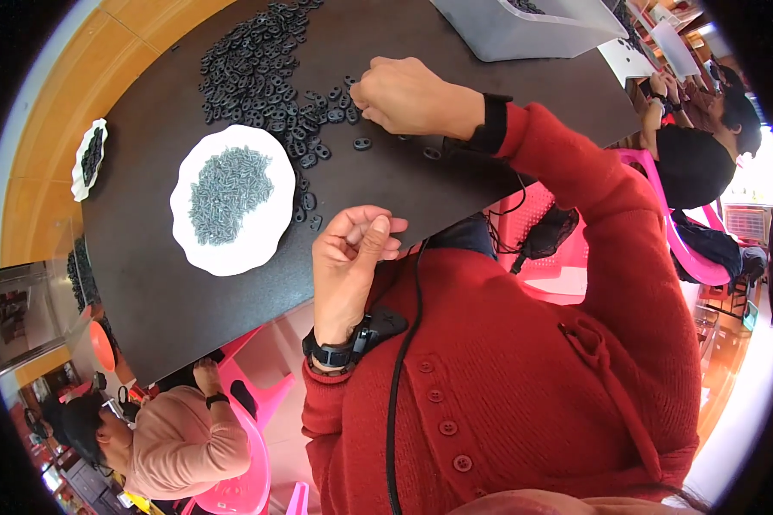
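My right hand (412, 96) is over the table, its fingers bent and closed at the edge of a pile of small black two-hole cord locks (253, 64). What its fingertips hold, if anything, is hidden. One loose cord lock (362, 144) lies just below that hand. Nearer my body, my left hand (352, 262) is raised at the table edge, thumb pressed toward curled fingers; I cannot make out anything between them. A white scalloped plate (270, 232) left of it carries a heap of small grey spring-like pieces (228, 193).
A translucent plastic bin (524, 39) stands at the table's far right. At the left edge lies a small white dish (79, 176) with black pieces. One person (172, 442) sits lower left, another (696, 154) at right. Pink chairs (541, 227) stand beside the dark table (206, 313).
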A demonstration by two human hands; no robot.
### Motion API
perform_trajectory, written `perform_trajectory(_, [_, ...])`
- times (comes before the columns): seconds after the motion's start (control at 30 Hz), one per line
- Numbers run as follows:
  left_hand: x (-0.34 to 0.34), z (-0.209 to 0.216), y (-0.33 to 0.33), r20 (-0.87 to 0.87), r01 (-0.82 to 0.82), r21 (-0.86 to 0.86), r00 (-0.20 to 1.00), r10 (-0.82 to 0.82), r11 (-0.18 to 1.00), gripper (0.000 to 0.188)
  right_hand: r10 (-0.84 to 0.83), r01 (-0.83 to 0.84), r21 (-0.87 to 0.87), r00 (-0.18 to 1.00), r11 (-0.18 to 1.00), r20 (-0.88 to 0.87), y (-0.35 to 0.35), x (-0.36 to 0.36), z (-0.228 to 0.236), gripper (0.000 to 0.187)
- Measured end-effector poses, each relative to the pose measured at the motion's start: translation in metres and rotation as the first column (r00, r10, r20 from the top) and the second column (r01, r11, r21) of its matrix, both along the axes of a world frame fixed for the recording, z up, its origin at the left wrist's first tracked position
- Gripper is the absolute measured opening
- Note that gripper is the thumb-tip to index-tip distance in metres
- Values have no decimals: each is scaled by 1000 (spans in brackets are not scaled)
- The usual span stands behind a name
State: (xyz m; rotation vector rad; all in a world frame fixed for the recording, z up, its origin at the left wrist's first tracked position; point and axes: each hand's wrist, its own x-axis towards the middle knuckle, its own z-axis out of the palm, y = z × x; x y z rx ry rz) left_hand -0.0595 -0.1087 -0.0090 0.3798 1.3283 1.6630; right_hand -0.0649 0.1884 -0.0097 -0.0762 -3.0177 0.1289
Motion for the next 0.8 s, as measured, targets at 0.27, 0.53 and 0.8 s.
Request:
perform_trajectory(0.27, [0, 1, -6, -16, -11, 12, 1000, 12, 1000, 20, -5, -2, -120, 998, 993, -56, -5, 10, 13, 10])
perform_trajectory(0.53, [3, 3, -7, -3, -10, -2, 1000, 10, 1000, 18, -22, 21, -28, 998, 999, -64, 1, 14, 6, 18])
perform_trajectory(0.8, [2, 7, -7, 4, -20, -11, 1000, 20, 1000, 19, -110, 121, -113, 989, 986, 99, -2, 7, 12, 21])
